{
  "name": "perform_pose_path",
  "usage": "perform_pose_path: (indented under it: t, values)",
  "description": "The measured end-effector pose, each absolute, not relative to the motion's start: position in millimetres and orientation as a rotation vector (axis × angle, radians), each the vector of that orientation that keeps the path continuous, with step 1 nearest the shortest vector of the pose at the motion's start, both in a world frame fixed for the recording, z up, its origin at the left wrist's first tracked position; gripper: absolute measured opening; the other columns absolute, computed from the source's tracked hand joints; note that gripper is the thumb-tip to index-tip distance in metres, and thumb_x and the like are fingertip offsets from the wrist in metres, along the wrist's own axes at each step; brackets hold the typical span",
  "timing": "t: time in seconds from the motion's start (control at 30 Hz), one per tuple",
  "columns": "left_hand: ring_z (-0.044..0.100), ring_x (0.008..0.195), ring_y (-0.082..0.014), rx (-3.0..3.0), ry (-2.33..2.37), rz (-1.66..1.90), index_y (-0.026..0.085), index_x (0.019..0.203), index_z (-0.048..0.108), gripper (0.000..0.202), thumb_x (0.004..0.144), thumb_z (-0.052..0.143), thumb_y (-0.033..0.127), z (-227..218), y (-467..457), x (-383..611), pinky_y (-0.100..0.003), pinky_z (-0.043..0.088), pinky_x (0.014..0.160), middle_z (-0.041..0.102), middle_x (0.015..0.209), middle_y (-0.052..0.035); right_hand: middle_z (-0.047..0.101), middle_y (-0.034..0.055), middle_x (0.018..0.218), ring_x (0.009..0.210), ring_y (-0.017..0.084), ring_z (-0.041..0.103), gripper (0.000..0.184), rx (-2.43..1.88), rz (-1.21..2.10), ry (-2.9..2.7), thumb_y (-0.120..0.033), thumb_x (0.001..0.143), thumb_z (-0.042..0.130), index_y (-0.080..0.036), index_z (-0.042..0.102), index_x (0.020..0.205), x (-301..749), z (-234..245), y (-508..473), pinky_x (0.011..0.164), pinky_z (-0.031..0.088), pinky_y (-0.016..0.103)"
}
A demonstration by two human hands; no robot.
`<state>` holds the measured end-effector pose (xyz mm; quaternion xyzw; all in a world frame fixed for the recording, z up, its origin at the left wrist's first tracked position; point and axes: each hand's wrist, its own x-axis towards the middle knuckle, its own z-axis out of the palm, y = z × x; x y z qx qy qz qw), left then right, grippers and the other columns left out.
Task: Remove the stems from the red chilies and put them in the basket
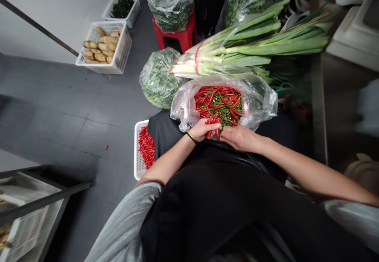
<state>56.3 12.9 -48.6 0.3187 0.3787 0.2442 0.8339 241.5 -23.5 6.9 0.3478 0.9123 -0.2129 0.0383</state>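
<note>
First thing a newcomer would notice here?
The bright red chilies in a clear bag at the person's lap stand out first, with the left hand holding some beside the right hand. Just above lie big leeks with a red band, and a white crate of chilies sits lower left.

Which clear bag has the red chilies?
The open bag at the left hand and right hand, with chilies showing at its mouth. The floor bag and the bag on the red stool hold greens instead.
</note>
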Motion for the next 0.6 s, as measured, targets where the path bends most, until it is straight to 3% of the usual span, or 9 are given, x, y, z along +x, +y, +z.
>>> perform_pose_path:
  t: [0.1,0.27,0.4,0.6]
  values:
    - [0.042,0.035,-0.0054,0.596,0.790,0.482,0.008,0.075,0.064,0.042,0.060,0.082,0.043,-48,14,48,-0.019,0.025,0.035,0.053,0.046,0.0021,0.065,0.0070,0.092,0.074,0.015,0.061,0.036,0.982,-0.803,2.746,-0.036,0.100,0.035,-0.018,0.065,0.094,246,8,-23,0.062,0.039,0.025]
    - [0.057,0.048,-0.0099,0.580,0.843,0.609,0.009,0.074,0.061,0.035,0.061,0.079,0.037,-49,20,38,-0.018,0.034,0.038,0.064,0.061,-0.0050,0.058,0.0159,0.113,0.075,0.021,0.063,0.035,1.475,-0.222,2.396,-0.035,0.097,0.039,-0.018,0.061,0.119,253,-23,14,0.055,0.033,0.027]
    - [0.063,0.057,-0.0123,0.660,0.762,0.572,0.010,0.085,0.062,0.038,0.060,0.080,0.031,-45,18,33,-0.018,0.037,0.040,0.070,0.075,-0.0073,0.060,0.0146,0.109,0.080,0.021,0.063,0.037,1.405,-0.156,2.397,-0.031,0.098,0.034,-0.017,0.067,0.107,253,-37,34,0.055,0.031,0.027]
    - [0.055,0.045,-0.0082,0.674,0.879,0.558,0.009,0.092,0.062,0.046,0.063,0.081,0.039,-47,17,43,-0.016,0.029,0.035,0.062,0.059,0.0002,0.067,0.0104,0.091,0.078,0.019,0.061,0.039,1.551,-0.250,2.623,-0.036,0.098,0.036,-0.016,0.070,0.095,272,-18,22,0.059,0.036,0.027]
